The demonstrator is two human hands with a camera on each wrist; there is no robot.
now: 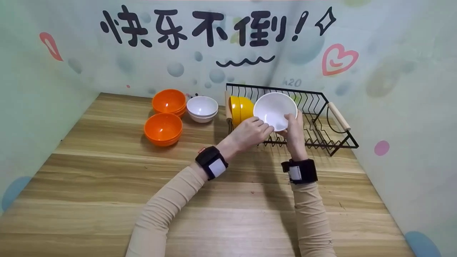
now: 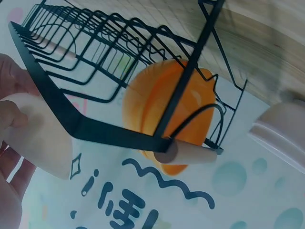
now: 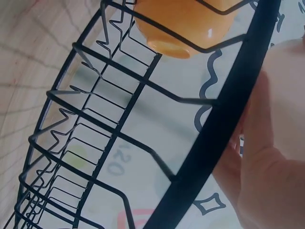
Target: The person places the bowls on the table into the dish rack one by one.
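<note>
White bowl [image 1: 275, 110] sits right of centre in the head view, tipped on edge with its hollow toward the camera, over the near rail of the black wire rack [image 1: 323, 123]. Both hands grasp it from below: the left hand [image 1: 250, 132] pinches the lower-left rim, the right hand [image 1: 295, 129] curls round the lower-right rim. Just left, touching or nearly so, stand the yellow bowls [image 1: 240, 108] in the rack. Free slots lie to the right; the table [image 1: 107, 185] spreads open toward the lower left.
</note>
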